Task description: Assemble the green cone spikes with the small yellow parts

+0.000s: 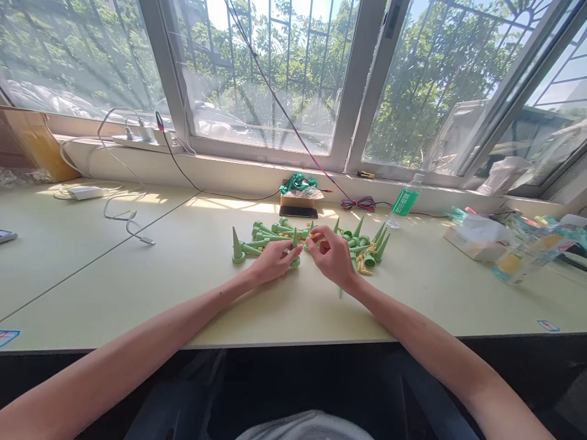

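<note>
Cones [237,252] on table [440,293] — bottle [404,202] right

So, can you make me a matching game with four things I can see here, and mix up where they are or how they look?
Things:
1. green spikes
2. plastic bottle
3. white power strip
4. flat black object

Places and looks:
A. on the ledge under the windows
B. lying in front of a small box
C. around the left hand and right hand
D. upright, with a green label

Right pairs: 1-C, 2-D, 3-A, 4-B

Head-worn view, forward and down
</note>
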Demonstrator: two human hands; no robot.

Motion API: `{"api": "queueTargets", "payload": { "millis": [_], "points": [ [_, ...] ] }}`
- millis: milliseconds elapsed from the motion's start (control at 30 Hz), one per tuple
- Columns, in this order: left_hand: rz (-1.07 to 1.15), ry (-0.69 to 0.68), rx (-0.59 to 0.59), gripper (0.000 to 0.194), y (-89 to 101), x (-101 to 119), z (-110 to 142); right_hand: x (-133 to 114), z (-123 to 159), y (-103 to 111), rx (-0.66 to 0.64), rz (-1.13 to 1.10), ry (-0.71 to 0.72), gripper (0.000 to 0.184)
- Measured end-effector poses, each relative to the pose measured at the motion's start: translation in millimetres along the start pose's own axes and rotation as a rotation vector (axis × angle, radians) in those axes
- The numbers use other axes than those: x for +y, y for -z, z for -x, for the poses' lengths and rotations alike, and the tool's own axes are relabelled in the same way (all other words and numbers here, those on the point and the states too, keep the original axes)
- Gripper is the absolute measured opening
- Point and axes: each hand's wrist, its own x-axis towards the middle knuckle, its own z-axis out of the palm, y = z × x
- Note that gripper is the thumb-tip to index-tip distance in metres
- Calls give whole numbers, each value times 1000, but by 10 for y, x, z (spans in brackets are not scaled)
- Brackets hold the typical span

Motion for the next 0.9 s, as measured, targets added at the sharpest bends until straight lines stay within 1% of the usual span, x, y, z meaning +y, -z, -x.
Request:
{"api": "queueTargets", "payload": {
  "millis": [233, 400, 633, 767, 900],
  "points": [
    [67, 88, 61, 48, 8, 49, 16, 48, 1, -21, -49, -53, -35, 13],
    [118, 107, 84, 49, 18, 46, 21, 71, 3, -29, -95, -62, -58, 17],
    [204, 149, 72, 49, 27, 6, 16, 55, 7, -22, -147, -64, -76, 20],
    [277, 174, 85, 50, 29, -10, 9, 48, 8, -19, -171, -70, -95, 21],
    [290, 175, 84, 48, 40, 9, 9, 47, 11, -19, -194, -78, -92, 19]
  ]
}}
